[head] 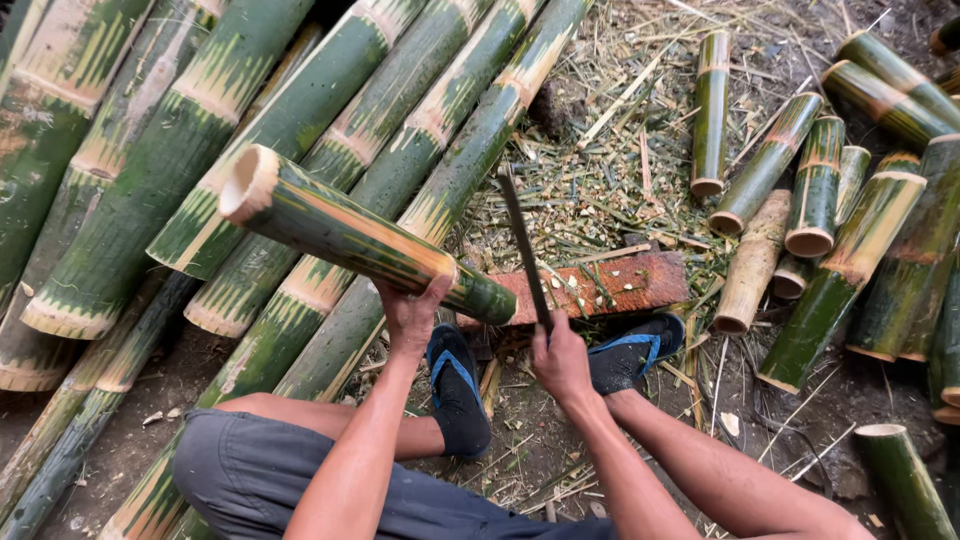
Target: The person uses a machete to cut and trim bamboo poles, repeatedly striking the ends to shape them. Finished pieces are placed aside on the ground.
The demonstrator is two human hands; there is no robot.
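My left hand [412, 312] grips a short green bamboo section [340, 232] from below, holding it tilted with its hollow cut end up at the left and its lower end resting on a reddish wooden block [630, 283]. My right hand [560, 358] is closed on the handle of a long dark blade [524, 245] that points up and away, just right of the bamboo's lower end. Both my feet in dark sandals with blue straps [455, 385] sit just in front of the block.
Long green bamboo poles [130, 190] lie in a stack across the left half. Several short cut bamboo sections [815, 185] lie in a pile at the right. Bamboo chips and dry shavings [600, 150] cover the dirt behind the block.
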